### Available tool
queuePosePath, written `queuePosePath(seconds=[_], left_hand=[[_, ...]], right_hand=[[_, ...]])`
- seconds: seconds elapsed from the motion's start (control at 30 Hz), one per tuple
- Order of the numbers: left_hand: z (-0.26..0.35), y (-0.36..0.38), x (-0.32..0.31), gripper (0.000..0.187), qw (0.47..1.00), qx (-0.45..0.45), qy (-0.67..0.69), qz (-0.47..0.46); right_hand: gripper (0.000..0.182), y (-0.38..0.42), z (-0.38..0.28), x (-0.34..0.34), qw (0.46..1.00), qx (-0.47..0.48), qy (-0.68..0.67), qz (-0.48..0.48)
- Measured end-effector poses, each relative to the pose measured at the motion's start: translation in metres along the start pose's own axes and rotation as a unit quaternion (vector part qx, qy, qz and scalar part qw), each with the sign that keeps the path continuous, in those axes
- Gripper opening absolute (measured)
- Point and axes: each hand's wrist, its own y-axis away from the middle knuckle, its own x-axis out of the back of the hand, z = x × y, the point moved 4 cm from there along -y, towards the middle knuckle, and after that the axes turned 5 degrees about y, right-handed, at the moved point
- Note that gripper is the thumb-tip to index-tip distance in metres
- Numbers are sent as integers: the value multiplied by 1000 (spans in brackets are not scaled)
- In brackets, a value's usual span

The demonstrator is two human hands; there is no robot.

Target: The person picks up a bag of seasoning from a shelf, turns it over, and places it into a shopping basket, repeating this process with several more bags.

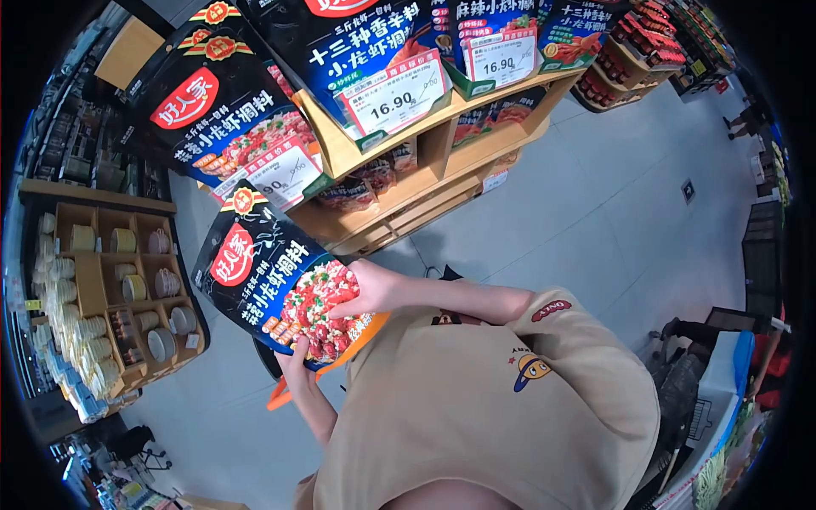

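A black and blue crayfish seasoning pouch with a red label and a food picture is held in front of my chest, tilted. My right hand grips its right edge, the thumb lying over the food picture. At the lower edge my left hand pinches the pouch, thumb on the front; its other fingers are hidden behind. Just beyond stands a wooden display shelf with similar pouches on top. White price tags reading 16.90 are fixed along its edge.
To the left, a wooden rack holds stacked bowls and plates. Another shelf of red-packed goods stands at the far right back. Grey floor runs between them. An orange bar-like object shows below my left hand.
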Motion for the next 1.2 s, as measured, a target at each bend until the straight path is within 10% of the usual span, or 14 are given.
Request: queuePosePath(seconds=[1.2], left_hand=[[-85, 170, 24, 62, 987, 1, 95, 128]], right_hand=[[36, 99, 58, -83, 985, -141, 8, -97]])
